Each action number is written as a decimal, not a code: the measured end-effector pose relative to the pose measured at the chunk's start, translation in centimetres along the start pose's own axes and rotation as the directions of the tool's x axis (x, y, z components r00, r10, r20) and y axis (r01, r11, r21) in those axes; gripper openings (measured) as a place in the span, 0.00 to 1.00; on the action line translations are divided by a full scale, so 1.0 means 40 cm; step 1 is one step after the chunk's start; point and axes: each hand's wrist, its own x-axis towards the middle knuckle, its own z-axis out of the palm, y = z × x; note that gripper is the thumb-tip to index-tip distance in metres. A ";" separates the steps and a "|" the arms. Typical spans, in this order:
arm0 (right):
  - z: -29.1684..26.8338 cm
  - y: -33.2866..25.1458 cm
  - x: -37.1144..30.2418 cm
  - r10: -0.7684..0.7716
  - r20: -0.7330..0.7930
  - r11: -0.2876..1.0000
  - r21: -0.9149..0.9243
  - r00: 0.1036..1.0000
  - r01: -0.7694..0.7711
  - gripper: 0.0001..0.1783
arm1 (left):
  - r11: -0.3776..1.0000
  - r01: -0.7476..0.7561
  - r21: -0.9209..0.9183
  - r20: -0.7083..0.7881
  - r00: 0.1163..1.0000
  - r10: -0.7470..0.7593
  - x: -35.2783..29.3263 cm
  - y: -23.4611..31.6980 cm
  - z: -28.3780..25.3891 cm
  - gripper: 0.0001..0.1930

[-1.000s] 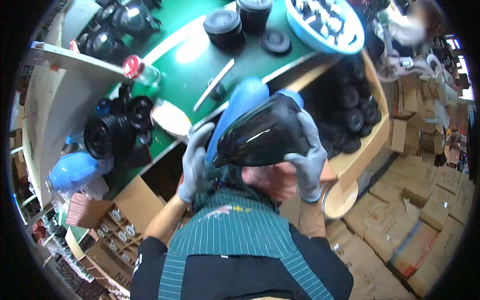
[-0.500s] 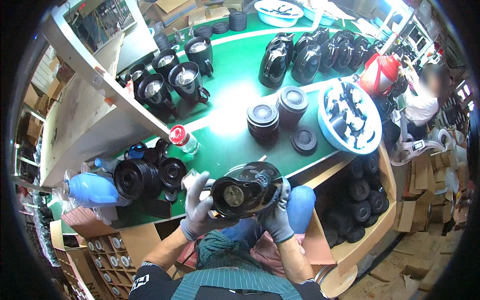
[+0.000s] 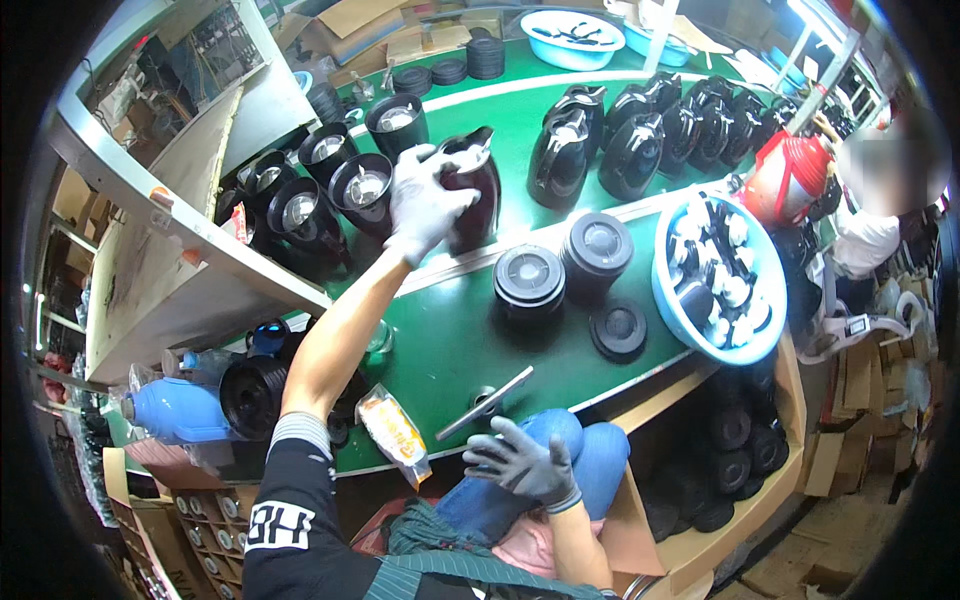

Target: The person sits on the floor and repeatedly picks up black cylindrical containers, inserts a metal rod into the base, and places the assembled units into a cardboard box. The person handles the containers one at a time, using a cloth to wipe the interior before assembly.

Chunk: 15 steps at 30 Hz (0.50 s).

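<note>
My left hand (image 3: 420,202), in a grey glove, reaches far across the green table. Its fingers curl at the left side of a glossy dark jug (image 3: 472,192), which stands upright with its spout up. The handle is hidden behind the glove. Beside that jug, several black handled mugs (image 3: 362,188) with silvery insides are grouped. My gloved right hand (image 3: 525,465) hovers over my lap, palm up and fingers spread, holding nothing. Just beyond it, a slim metal bar (image 3: 485,403) lies over a small round part. A white and orange packet (image 3: 393,435) rests at the near table edge.
Stacked black lids (image 3: 528,277) stand mid-table, with black jugs (image 3: 560,155) in rows behind. A blue basin (image 3: 668,310) of small parts sits at right, above a carton (image 3: 790,440) of black pieces. A grey frame post (image 3: 190,215) rises at left. Another person (image 3: 862,235) sits beyond.
The dark jug has gone from over my lap to upright on the table, with my left arm stretched out after it. My right hand has let go and opened. The bar and packet are now uncovered.
</note>
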 end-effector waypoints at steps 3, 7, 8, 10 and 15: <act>0.018 -0.009 0.003 0.028 0.006 0.998 -0.056 1.000 -0.028 0.57 | 0.994 0.106 -0.008 -0.135 0.985 -0.106 0.122 -0.073 0.188 0.27; 0.015 -0.018 -0.015 0.022 -0.008 0.998 -0.053 1.000 -0.022 0.54 | 0.995 0.059 -0.076 0.098 0.994 -0.051 0.223 -0.142 0.295 0.25; 0.014 -0.019 -0.018 0.011 -0.013 0.998 -0.055 1.000 -0.012 0.54 | 0.972 0.104 -0.213 0.221 0.974 -0.056 0.243 -0.114 0.277 0.28; 0.034 -0.021 -0.023 0.009 -0.036 0.998 -0.061 0.999 -0.012 0.54 | 0.997 0.077 -0.030 0.164 0.984 -0.071 0.275 -0.160 0.275 0.30; 0.029 -0.009 -0.032 0.032 -0.041 0.999 0.035 0.999 -0.031 0.53 | 0.582 0.000 0.813 0.142 0.970 -0.199 0.359 -0.257 0.186 0.21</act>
